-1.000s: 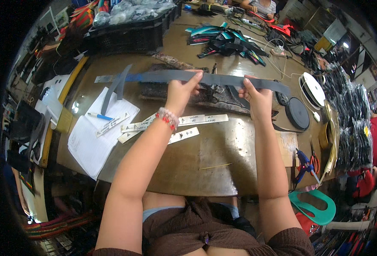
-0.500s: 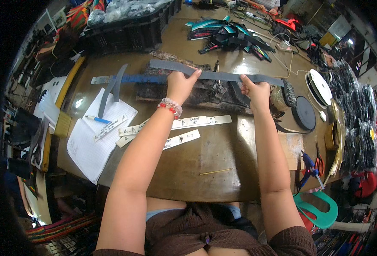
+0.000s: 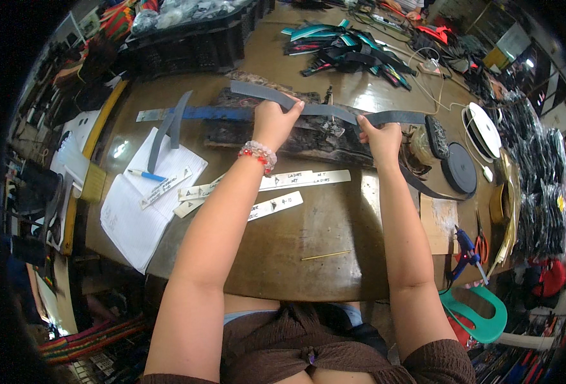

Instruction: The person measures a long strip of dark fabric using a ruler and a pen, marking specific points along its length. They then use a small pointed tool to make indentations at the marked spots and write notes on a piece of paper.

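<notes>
My left hand (image 3: 273, 123) and my right hand (image 3: 380, 136) both grip one long grey strap (image 3: 324, 110), stretched between them above a dark worn block (image 3: 308, 137) on the brown table (image 3: 308, 256). The strap's left end (image 3: 251, 89) sticks out past my left hand; its right part runs past my right hand and hangs down toward the table's right side (image 3: 436, 189). A beaded bracelet (image 3: 257, 155) sits on my left wrist. A blue strip (image 3: 206, 113) lies flat behind my left hand.
White paper sheets (image 3: 142, 205) with a blue pen (image 3: 145, 175) and labelled white strips (image 3: 296, 180) lie at left and centre. Round black discs (image 3: 459, 168) and a white reel (image 3: 481, 131) sit right. A blue glue gun (image 3: 467, 246), a thin stick (image 3: 324, 256) and coloured straps (image 3: 347, 48) are nearby.
Both hands have lifted the grey strap slightly and moved it farther from me; the strap now bows over the dark block.
</notes>
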### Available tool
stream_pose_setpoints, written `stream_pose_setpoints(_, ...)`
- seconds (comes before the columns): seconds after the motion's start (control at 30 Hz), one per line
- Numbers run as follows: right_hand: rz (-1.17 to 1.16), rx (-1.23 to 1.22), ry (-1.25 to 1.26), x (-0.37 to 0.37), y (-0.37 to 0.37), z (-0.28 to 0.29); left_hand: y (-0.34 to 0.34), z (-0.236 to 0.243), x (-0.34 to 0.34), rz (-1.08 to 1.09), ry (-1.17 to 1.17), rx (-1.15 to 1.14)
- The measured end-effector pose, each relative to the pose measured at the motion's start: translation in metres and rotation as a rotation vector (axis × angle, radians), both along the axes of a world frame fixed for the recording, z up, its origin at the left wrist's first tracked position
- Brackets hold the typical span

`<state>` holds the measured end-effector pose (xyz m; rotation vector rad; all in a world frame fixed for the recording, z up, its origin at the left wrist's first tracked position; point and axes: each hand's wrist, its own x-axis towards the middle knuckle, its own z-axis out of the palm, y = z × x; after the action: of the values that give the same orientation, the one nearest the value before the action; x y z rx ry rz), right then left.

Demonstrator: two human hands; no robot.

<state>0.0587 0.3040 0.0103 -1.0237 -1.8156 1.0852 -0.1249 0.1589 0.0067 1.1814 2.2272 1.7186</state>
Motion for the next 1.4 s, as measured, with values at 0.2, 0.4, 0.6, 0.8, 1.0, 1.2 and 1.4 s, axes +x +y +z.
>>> stream_pose_setpoints(0.2, -0.073, 0.071, -0.148, -0.001, -0.006, -0.001, 0.002, -0.006, -0.001, 0.015, 0.007, 0.04)
stream_pose_setpoints(0.4, -0.198, 0.29, -0.421, -0.001, 0.003, -0.014, 0.003, -0.011, -0.012, 0.066, 0.089, -0.133)
stream_pose_setpoints(0.6, 0.064, -0.059, 0.324, 0.036, -0.02, 0.028, -0.037, 0.041, 0.005, -0.335, -0.342, 0.237)
stream_pose_setpoints(0.8, 0.476, -0.08, 0.164, 0.131, -0.101, 0.106, -0.136, 0.073, 0.018, -0.485, 0.578, 0.152)
stream_pose_setpoints(1.0, 0.821, 0.247, -0.315, 0.148, -0.183, 0.102, -0.204, 0.093, 0.026, -0.482, 0.523, -0.037)
stream_pose_setpoints(1.2, 0.647, 0.001, -0.211, 0.116, -0.246, 0.084, -0.224, 0.061, 0.104, -0.468, 0.119, 0.097)
stream_pose_setpoints(1.4, 0.497, 0.038, -0.25, 0.097, -0.249, 0.073, -0.223, 0.053, 0.111, -0.622, -0.212, 0.137)
